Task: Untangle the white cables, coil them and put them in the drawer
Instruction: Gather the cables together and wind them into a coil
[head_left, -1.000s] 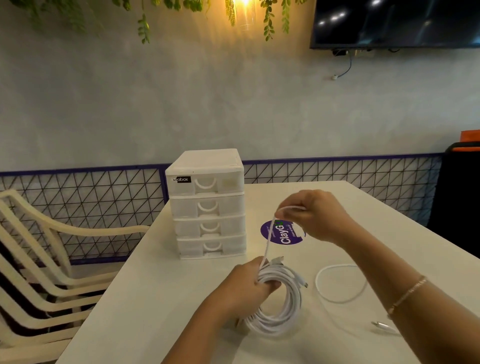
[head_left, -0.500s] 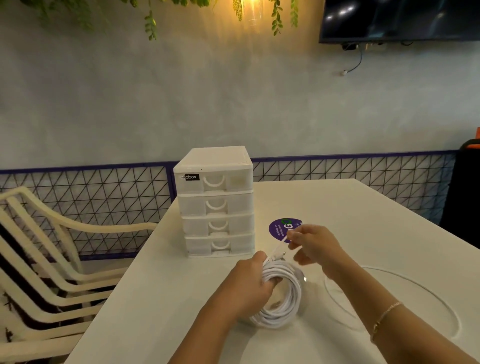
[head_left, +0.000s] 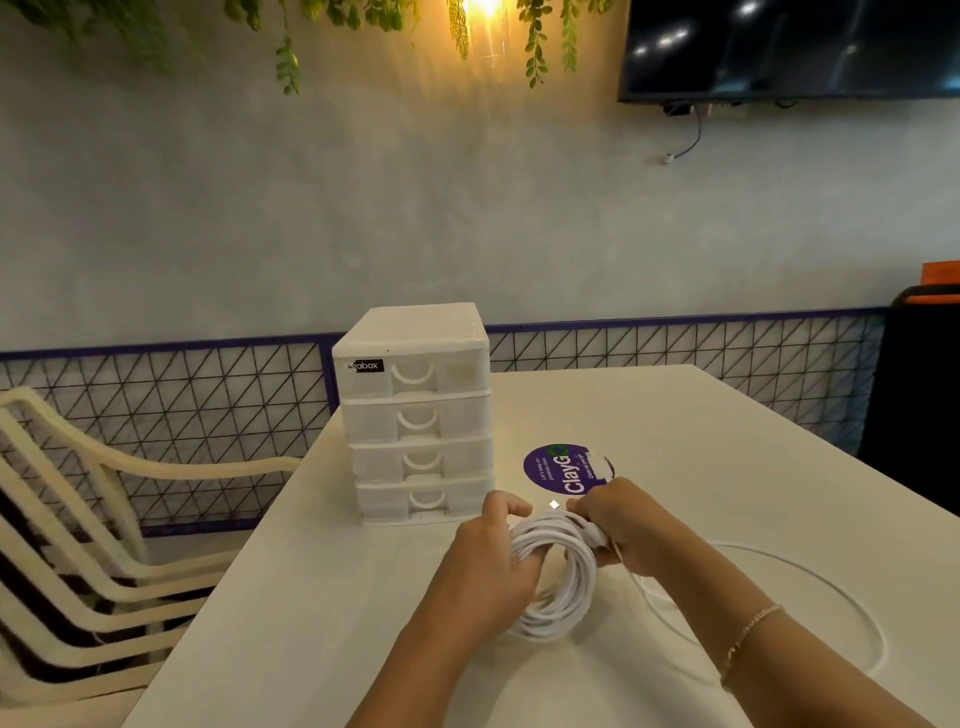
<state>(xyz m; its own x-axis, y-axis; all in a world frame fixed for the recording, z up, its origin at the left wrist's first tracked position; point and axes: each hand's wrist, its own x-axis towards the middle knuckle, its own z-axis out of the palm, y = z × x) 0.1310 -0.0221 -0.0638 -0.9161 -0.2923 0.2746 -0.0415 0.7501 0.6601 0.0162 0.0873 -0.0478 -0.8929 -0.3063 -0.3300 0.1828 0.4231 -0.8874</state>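
The white cable (head_left: 553, 577) is wound in a ring, held just above the table (head_left: 311, 597) near the drawers (head_left: 415, 415). The ring could spring apart if a hand lets go, because a loose tail (head_left: 810, 587) hangs out. The left hand (head_left: 483, 577) grips the ring. The right hand (head_left: 621, 525) pinches its top.

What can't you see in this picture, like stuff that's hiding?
Head view:
- Inside the drawer unit: its four drawers are shut, fronts frosted.
- Near-left side of the cable coil: covered by the left hand.
- Part of the coil's top right: under the right hand.
- The loose cable on the table: partly behind the right forearm.
- Small print on the purple sticker: too small.
- The TV: cut off by the top edge.
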